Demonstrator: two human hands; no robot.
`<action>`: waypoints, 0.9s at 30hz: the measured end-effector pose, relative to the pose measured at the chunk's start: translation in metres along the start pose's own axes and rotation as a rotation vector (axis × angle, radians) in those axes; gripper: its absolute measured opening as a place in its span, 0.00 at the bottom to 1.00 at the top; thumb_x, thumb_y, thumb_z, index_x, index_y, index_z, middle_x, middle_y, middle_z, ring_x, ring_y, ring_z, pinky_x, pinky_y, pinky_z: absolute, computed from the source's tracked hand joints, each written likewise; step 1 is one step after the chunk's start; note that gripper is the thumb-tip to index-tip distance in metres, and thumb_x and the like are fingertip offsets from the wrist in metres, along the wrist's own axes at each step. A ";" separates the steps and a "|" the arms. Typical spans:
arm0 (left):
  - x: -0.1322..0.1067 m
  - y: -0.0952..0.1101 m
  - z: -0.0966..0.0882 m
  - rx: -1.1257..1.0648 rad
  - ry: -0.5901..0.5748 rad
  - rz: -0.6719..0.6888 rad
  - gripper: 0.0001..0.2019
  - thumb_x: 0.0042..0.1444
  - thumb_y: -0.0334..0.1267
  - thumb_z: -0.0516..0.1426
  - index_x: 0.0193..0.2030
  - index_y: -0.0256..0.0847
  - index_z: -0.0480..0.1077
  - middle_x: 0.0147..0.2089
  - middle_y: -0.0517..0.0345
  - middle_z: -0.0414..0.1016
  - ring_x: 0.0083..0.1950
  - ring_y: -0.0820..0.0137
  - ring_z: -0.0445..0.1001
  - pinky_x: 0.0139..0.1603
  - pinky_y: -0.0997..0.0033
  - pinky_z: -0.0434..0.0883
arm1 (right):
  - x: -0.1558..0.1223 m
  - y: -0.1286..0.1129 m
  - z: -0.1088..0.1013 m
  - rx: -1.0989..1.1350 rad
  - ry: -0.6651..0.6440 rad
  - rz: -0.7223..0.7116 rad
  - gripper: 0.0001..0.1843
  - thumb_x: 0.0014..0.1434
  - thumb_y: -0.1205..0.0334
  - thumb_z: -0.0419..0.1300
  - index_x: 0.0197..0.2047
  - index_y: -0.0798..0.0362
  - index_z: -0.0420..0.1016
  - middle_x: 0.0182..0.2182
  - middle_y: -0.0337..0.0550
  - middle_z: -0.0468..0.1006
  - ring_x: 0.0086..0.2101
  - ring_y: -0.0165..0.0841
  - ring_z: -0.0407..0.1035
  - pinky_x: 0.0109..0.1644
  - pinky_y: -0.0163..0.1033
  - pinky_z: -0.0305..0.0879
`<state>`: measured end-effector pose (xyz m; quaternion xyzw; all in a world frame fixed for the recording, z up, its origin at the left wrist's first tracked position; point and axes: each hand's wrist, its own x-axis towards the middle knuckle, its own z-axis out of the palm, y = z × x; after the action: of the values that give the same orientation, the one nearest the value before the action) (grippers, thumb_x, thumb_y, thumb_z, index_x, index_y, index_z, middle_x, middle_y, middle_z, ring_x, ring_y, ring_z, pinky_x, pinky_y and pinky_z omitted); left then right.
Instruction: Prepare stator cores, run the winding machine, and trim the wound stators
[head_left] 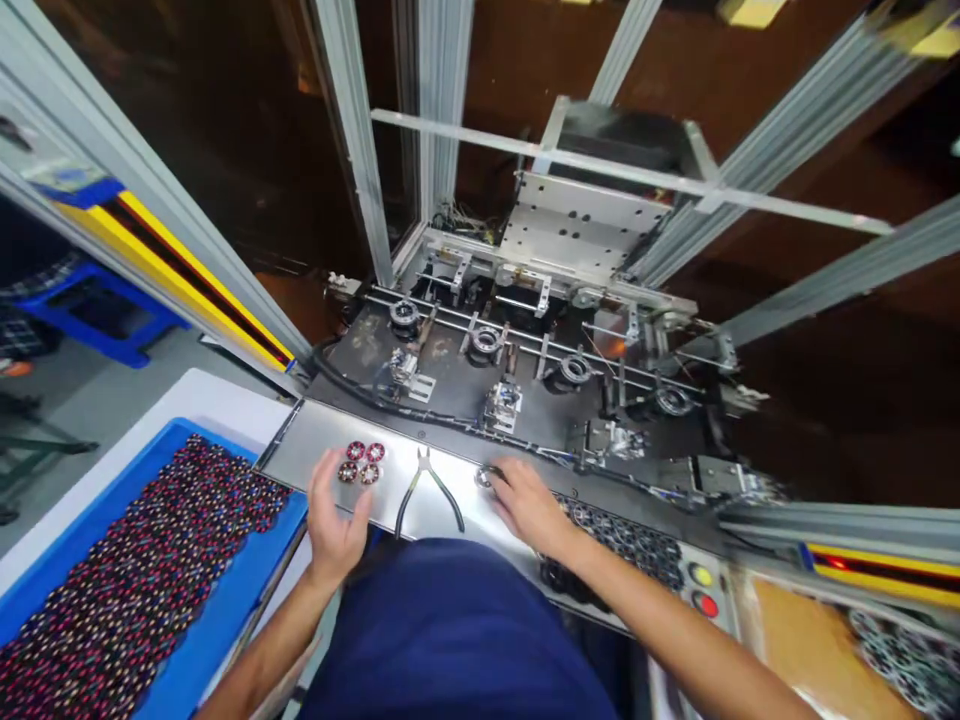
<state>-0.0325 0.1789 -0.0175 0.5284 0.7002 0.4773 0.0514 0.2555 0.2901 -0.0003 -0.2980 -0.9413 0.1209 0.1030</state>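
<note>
Over the left part of the steel work surface (pixel 300 437), my left hand (pixel 337 530) is open, thumb and fingers apart and nothing between them. Just beyond its fingertips lie several small round wound coils (pixel 369 473), some reddish and some brown. My right hand (pixel 534 508) has its fingers closed at a small metal ring (pixel 482 478) that sits low at the surface; the fingertips partly hide it. Between my hands lies a pair of cutting pliers (pixel 424 462), jaws pointing away from me and dark handles spread.
Beyond stands a dark machine bed with several ring fixtures (pixel 486 342). Many dark rings (pixel 637 545) lie at right beside yellow and red buttons (pixel 705 604). A blue tray (pixel 176 432) full of coils is at left. Yellow sensor bars (pixel 187 270) flank the frame.
</note>
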 end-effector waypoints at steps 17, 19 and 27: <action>0.002 0.065 0.015 -0.430 -0.580 -0.338 0.16 0.59 0.46 0.59 0.48 0.39 0.76 0.52 0.44 0.77 0.57 0.54 0.73 0.63 0.45 0.65 | 0.015 -0.012 0.024 0.201 0.089 -0.059 0.09 0.55 0.61 0.66 0.38 0.56 0.75 0.31 0.50 0.78 0.37 0.42 0.68 0.44 0.48 0.64; 0.001 0.076 0.015 -0.583 -0.701 -0.453 0.20 0.63 0.49 0.54 0.49 0.35 0.75 0.46 0.41 0.80 0.48 0.56 0.79 0.52 0.49 0.74 | 0.015 -0.031 0.009 0.271 0.212 -0.074 0.13 0.57 0.60 0.61 0.44 0.55 0.74 0.34 0.51 0.79 0.39 0.43 0.69 0.45 0.50 0.66; -0.002 0.121 0.000 -1.103 -0.703 -0.699 0.28 0.57 0.57 0.58 0.57 0.39 0.70 0.42 0.47 0.80 0.39 0.64 0.80 0.44 0.63 0.76 | 0.017 -0.095 -0.044 0.583 0.652 -0.174 0.32 0.54 0.71 0.60 0.62 0.51 0.62 0.51 0.55 0.77 0.50 0.43 0.71 0.52 0.55 0.70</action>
<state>0.0516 0.1756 0.0690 0.2935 0.4282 0.5183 0.6796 0.2021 0.2321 0.0707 -0.1988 -0.8079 0.2717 0.4837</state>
